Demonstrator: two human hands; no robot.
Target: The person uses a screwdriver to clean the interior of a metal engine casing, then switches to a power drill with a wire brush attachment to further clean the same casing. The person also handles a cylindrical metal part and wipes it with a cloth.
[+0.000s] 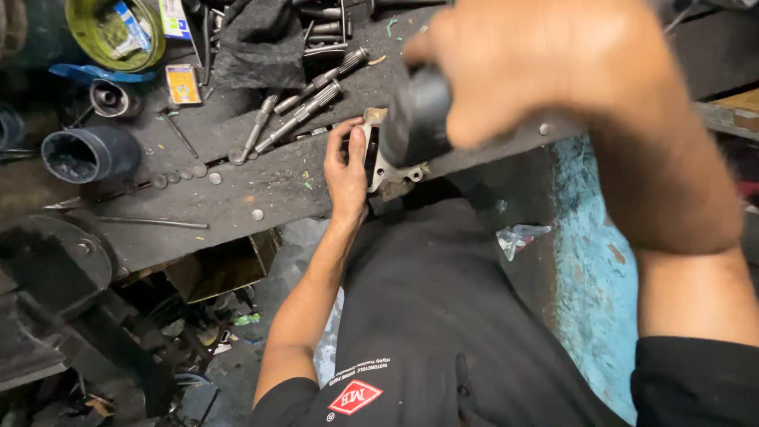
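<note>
At the far left of your dark, grimy workbench [237, 198] a black plastic cup [88, 153] lies on its side, mouth toward the left. Further right, two ribbed grey steel shafts [304, 107] lie with their long axes running diagonally, lower left to upper right. Your left hand [348, 170] presses flat, fingers pointing up the frame, against the pale metal bracket [385, 168] at the bench's near edge. Your right hand [538, 71] is clenched around a black cylindrical tool handle [415, 119], whose long axis slants down-left onto that bracket.
</note>
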